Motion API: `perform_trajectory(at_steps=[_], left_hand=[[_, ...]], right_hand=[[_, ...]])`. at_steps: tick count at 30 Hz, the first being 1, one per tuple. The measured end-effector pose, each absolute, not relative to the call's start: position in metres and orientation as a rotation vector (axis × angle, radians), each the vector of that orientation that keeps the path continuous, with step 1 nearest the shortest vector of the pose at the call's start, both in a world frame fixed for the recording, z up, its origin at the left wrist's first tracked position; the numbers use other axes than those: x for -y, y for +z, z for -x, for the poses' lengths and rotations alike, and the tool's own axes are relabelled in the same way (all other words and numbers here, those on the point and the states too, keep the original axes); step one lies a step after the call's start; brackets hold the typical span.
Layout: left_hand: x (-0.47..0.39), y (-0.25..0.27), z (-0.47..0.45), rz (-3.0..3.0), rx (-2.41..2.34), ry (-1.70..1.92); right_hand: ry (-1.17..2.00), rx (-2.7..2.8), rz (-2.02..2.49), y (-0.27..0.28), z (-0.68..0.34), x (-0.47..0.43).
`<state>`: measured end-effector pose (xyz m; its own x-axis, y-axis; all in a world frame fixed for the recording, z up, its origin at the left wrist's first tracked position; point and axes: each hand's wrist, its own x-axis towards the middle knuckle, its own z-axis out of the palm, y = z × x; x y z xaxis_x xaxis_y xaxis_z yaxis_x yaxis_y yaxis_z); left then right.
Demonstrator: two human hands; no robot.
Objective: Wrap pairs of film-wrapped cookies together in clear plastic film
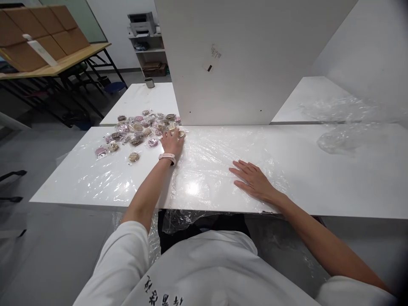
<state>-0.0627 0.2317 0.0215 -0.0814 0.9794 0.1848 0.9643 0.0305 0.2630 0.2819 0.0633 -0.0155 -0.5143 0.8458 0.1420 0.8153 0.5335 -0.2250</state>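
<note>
A sheet of clear plastic film (210, 153) lies wrinkled across the white table in front of me. My right hand (251, 180) rests flat on this film with its fingers spread. At the right edge of a pile of small wrapped round pieces (137, 127), pink, brown and tan, is my left hand (172, 142), fingers spread and pointing away from me. Its fingertips reach a tan wrapped piece (182, 134); I cannot tell whether they press on it. A pale band circles the left wrist. Single wrapped pieces, one tan (134, 157) and one pink (101, 151), sit nearer the table's left side.
An upright white panel (229, 63) stands behind the table (318, 182). Crumpled clear plastic (341, 138) lies at the right. More film hangs below the front edge. A metal cup (149, 83) stands at the back left. Cardboard boxes (44, 34) sit on another table.
</note>
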Motion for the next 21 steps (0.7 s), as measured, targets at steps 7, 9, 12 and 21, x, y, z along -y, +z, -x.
perform_trajectory(at_steps=[7,9,12,21], left_hand=[[-0.249,0.017,0.072,-2.372,-2.038,0.357],[-0.255,0.021,0.069,-2.415,-2.006,0.327],[-0.262,0.022,0.067,-2.438,-1.960,0.300],[-0.259,0.038,0.066,-2.304,-1.995,0.434]], right_hand=[[0.221,2.530,1.377,-0.013,-0.282,-0.063],[0.228,2.525,1.381,-0.012,-0.282,-0.063],[0.229,2.520,1.383,-0.011,-0.282,-0.063],[0.263,2.511,1.390,-0.010,-0.283,-0.063]])
